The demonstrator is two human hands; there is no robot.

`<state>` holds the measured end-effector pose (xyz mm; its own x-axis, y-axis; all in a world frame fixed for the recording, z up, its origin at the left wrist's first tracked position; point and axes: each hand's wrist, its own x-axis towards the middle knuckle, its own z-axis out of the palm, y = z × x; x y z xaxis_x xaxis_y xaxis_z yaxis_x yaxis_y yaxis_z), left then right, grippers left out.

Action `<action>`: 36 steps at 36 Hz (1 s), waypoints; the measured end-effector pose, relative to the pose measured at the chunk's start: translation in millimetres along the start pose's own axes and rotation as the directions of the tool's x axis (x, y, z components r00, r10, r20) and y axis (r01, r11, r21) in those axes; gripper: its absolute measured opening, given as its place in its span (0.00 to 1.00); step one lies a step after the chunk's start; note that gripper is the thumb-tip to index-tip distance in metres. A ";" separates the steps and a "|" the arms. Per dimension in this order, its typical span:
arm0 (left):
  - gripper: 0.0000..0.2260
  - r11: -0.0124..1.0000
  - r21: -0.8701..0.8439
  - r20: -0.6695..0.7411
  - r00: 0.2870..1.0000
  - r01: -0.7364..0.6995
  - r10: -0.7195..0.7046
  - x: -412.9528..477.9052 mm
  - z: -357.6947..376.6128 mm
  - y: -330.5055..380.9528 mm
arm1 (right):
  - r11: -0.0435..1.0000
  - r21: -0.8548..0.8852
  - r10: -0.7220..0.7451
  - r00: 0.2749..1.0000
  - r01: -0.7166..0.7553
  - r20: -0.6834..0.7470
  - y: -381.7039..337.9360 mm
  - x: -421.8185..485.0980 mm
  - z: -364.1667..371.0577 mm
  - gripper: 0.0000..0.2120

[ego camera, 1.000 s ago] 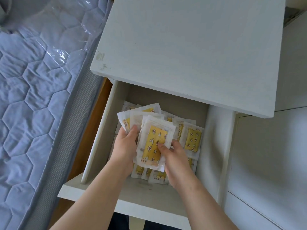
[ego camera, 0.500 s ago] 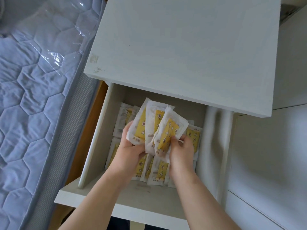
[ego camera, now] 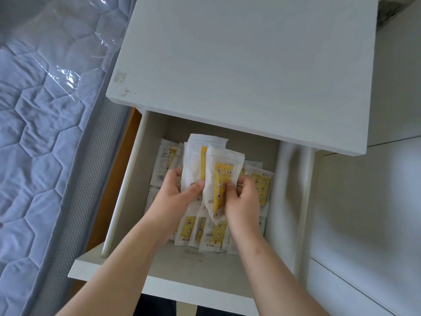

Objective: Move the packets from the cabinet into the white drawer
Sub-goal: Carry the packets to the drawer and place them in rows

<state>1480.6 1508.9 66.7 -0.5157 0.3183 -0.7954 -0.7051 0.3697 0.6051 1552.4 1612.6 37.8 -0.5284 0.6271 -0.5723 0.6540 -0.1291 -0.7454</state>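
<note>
- The thumb (ego camera: 196, 187) of the left hand (ego camera: 176, 199) is pressed onto the front of a small stack of upright packets (ego camera: 193, 160). The other fingers curl behind the stack and grip it.
- The thumb (ego camera: 230, 186) of the right hand (ego camera: 245, 201) pinches a yellow-printed packet (ego camera: 219, 179) at its right edge, and the fingers fold in behind it.
- That packet stands at the front of the held bunch and overlaps the stack in the left hand. Both are raised on end above the drawer floor.
- Both hands are inside the white drawer (ego camera: 123, 190), which is pulled out, and the forearms pass over its front panel.
- More loose packets (ego camera: 214, 233) lie flat on the drawer floor beneath and around the hands. They are white sachets with yellow patterned inserts, overlapping in rough rows; some are near the left wall and one is by the right wall.
- The near strip of the drawer floor is bare.
- Above the drawer, the white bedside cabinet top (ego camera: 239, 71) has scuff marks near its left corner.
- A brown wooden strip (ego camera: 107, 213) runs just beside the drawer's left side.
- Further left lies a quilted blue-grey mattress (ego camera: 34, 156), partly under clear plastic film (ego camera: 68, 76).
- A white cupboard front (ego camera: 364, 224) stands to the right.
</note>
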 end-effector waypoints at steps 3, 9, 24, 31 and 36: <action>0.14 0.999 0.003 0.011 0.999 -0.035 0.034 0.3 2.9 -3.6 | 1.000 0.013 0.013 1.000 -0.014 0.017 -2.4 -0.6 -1.6 0.02; 0.12 0.994 -0.112 0.046 0.999 -0.022 0.027 -4.3 6.1 -6.3 | 0.994 0.106 0.018 0.995 -0.029 0.103 -11.1 -9.0 -4.1 0.05; 0.20 0.972 -0.233 0.013 1.000 -0.016 0.020 -10.4 -5.6 -2.5 | 0.986 0.129 0.079 0.977 -0.106 0.199 -14.4 -5.4 -7.7 0.12; 0.19 0.989 -0.117 0.033 0.995 -0.089 0.094 -6.2 -11.0 -0.4 | 0.999 0.043 0.006 0.971 -0.016 0.239 -12.0 -1.0 -4.3 0.08; 0.12 0.993 -0.093 -0.045 0.997 -0.074 0.070 0.1 -11.0 -1.5 | 0.990 0.101 0.071 0.971 -0.096 0.228 -7.7 -4.8 -1.3 0.12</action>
<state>1476.3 1498.7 65.4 -0.5850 0.3034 -0.7521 -0.7075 0.2625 0.6562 1550.6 1611.5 46.7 -0.5900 0.4249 -0.6865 0.6437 -0.2657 -0.7177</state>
